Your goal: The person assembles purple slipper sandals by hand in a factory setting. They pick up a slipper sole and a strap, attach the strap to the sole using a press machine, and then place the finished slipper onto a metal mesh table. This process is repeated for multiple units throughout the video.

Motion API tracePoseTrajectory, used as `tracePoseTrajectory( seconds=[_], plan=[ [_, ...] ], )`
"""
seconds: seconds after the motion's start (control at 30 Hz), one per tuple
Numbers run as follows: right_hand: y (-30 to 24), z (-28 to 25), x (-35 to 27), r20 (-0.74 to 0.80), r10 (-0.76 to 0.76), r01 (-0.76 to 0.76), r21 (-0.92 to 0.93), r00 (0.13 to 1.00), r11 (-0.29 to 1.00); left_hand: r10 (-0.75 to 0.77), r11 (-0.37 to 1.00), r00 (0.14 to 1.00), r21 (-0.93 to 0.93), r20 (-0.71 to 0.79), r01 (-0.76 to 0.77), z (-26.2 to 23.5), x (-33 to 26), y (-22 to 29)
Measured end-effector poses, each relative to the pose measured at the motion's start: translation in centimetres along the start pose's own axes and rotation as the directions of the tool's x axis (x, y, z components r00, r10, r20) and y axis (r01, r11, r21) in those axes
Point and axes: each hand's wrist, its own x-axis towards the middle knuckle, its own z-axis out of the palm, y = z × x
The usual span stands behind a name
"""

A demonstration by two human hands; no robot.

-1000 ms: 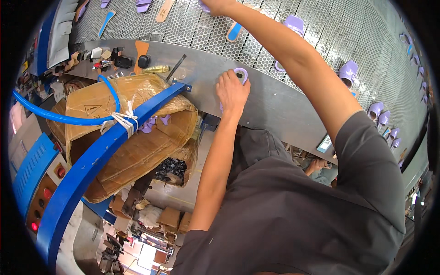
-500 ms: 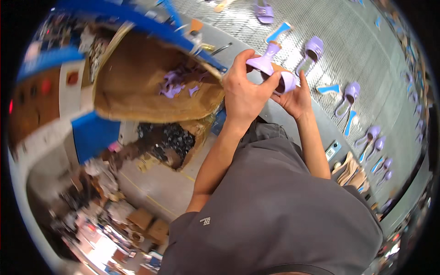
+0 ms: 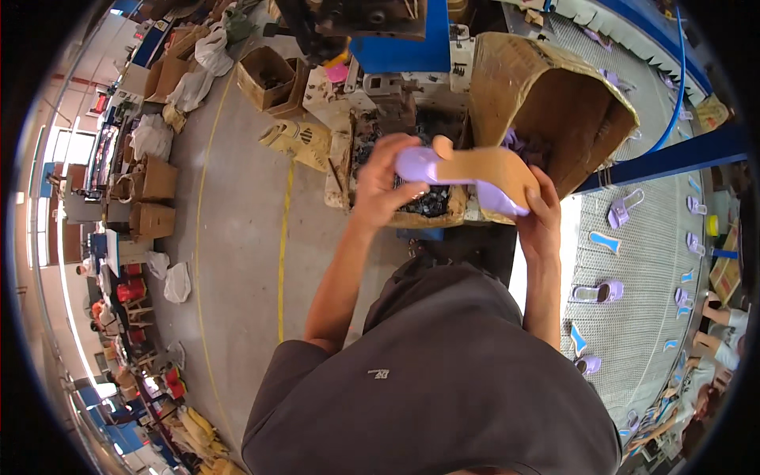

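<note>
Left hand (image 3: 385, 184) curls its fingers around the lilac heel end of a shoe (image 3: 467, 172), tan sole up. Right hand (image 3: 541, 212) grips the toe end. The shoe is held just left of a tilted wicker basket (image 3: 570, 95).

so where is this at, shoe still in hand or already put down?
Done: a lilac shoe is off the mesh conveyor and up in front of the chest. In hand: the left hand grips one end and the right hand the other, tan sole facing up. Left: it has not been set down anywhere, and more lilac shoes lie on the conveyor. The cardboard box sits just beyond.
</note>
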Motion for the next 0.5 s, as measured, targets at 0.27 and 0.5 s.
tracePoseTrajectory(
  seconds=[0.27, 0.5],
  plan=[
    [0.6, 12.0, 11.2, 0.110, -0.093, 0.109, -0.150, 0.990, 0.983, 0.133, 0.990, 0.983, 0.065, -0.129, -0.126, -9.9, 11.0, 0.3],
    [1.5, 12.0, 13.1, 0.079, -0.056, 0.071, -0.201, 0.995, 0.977, 0.142, 0.982, 0.983, -0.110, -0.118, -0.155, -11.6, 12.0, -3.9]
  ],
)
